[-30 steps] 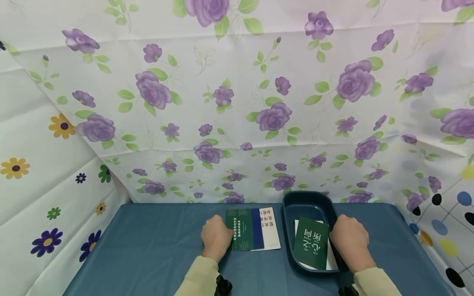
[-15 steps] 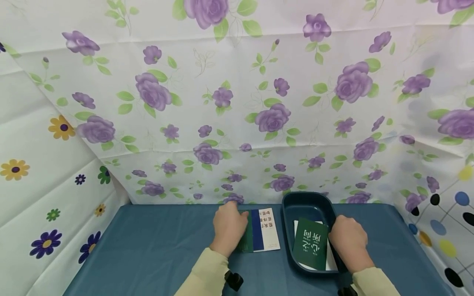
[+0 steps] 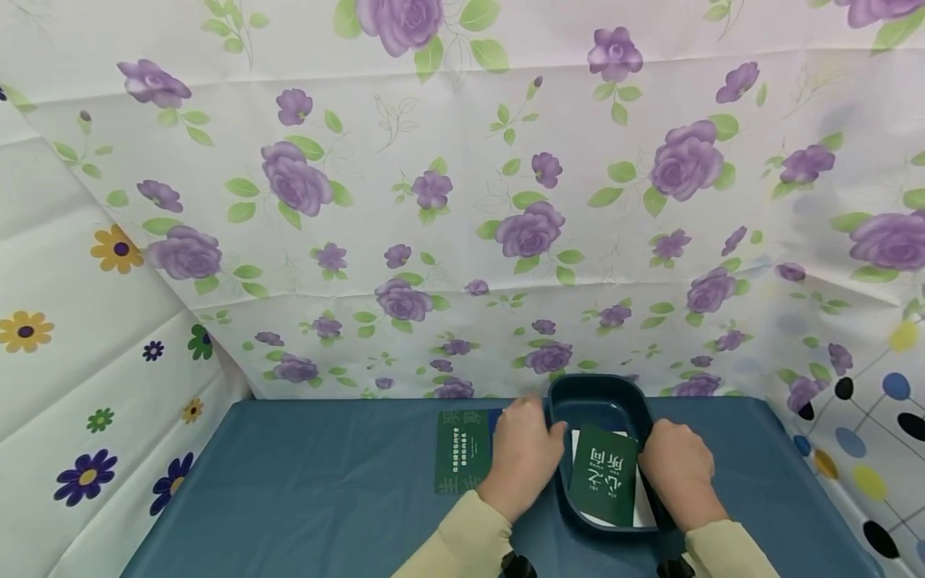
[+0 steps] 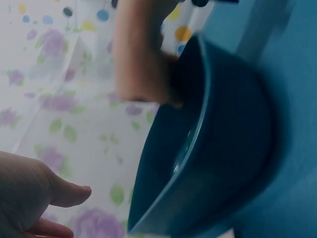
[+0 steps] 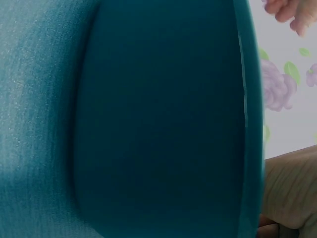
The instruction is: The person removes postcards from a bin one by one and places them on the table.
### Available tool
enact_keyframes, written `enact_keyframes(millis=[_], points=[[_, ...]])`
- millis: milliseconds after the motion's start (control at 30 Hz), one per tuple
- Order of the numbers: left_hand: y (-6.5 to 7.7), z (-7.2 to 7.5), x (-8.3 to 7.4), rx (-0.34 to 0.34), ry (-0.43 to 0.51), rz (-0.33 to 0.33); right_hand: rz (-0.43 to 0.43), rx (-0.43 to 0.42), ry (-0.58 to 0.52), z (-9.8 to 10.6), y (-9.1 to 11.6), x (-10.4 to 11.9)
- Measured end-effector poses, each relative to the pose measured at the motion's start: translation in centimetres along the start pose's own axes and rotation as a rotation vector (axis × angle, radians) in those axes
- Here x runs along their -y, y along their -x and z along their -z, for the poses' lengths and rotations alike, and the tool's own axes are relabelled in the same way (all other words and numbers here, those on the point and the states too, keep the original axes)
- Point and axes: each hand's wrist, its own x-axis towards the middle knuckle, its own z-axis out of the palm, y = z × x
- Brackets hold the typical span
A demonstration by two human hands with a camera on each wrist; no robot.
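Note:
My right hand (image 3: 678,466) grips the right rim of a dark blue plastic tub (image 3: 600,528); in the right wrist view the tub's wall (image 5: 163,119) fills the middle. Inside lies a small green booklet (image 3: 605,475) with white characters, on top of a white one (image 3: 643,510). My left hand (image 3: 522,457) hovers at the tub's left side, thumb out and fingers relaxed; the left wrist view shows nothing in it. Left of it a green booklet (image 3: 462,459) lies on the table. The blue-and-white cover beside that booklet is almost wholly hidden behind my left hand.
A blue cloth covers the table (image 3: 325,482). White sheeting with purple flowers (image 3: 462,201) hangs right behind its back edge, with patterned sheets (image 3: 65,401) closing off both sides. The tub stands near the back edge.
My left hand has moved right, from the green booklet's left edge across the booklets to the tub, uncovering the green one again. My right hand has stayed on the tub's rim.

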Motion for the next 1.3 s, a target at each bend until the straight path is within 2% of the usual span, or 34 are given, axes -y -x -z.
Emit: enact_keyframes(millis=[133, 233, 500, 600, 733, 833, 1033, 1133, 1300], points=[[0.5, -1.7, -1.5, 0.031, -0.063, -0.038, -0.003, 0.012, 0.0, 0.1, 0.1, 0.0], [0.9, -2.9, -2.4, 0.081, -0.101, -0.055, -0.004, 0.028, -0.001, 0.2, 0.1, 0.0], [1.9, -6.1, -4.0, 0.237, -0.102, -0.04, 0.02, 0.05, -0.018, 0.1, 0.1, -0.1], [2.3, -7.5, -4.1, 0.303, -0.158, -0.045, 0.013, 0.062, -0.017, 0.1, 0.1, -0.1], [2.8, -8.9, -4.1, 0.365, -0.279, -0.059, -0.002, 0.086, -0.011, 0.2, 0.1, 0.1], [2.8, -9.6, -3.9, 0.372, -0.352, -0.08, 0.006, 0.07, -0.018, 0.2, 0.2, 0.1], [2.6, -10.2, -4.2, 0.317, -0.551, -0.158, 0.024, 0.031, -0.022, 0.5, 0.3, 0.0], [2.6, -10.4, -4.3, 0.311, -0.579, -0.135, 0.019, 0.04, -0.02, 0.5, 0.2, 0.0], [2.6, -10.7, -4.4, 0.299, -0.611, -0.134, 0.013, 0.058, -0.012, 0.6, 0.1, 0.0]])
